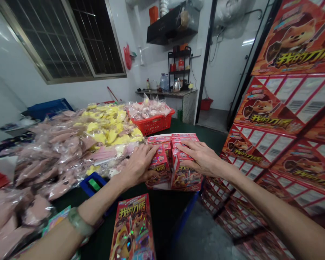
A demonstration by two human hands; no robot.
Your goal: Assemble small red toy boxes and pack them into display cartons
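Several small red cartoon-dog boxes (175, 159) stand packed together in a block at the table's right edge. My left hand (137, 164) lies on the block's left side, fingers spread over the box tops and thumb against a front box. My right hand (201, 157) rests flat on the right side, fingers stretched across the tops. A larger flat red box (132, 229) with the same dog picture lies on the dark green table (162, 206) near me, untouched.
Heaps of pink (56, 151) and yellow (108, 122) bagged items cover the table's left half. A red basket (154, 121) of bagged items stands behind the block. A blue tape dispenser (93, 184) sits by my left wrist. Stacked red cartons (284, 108) tower on the right.
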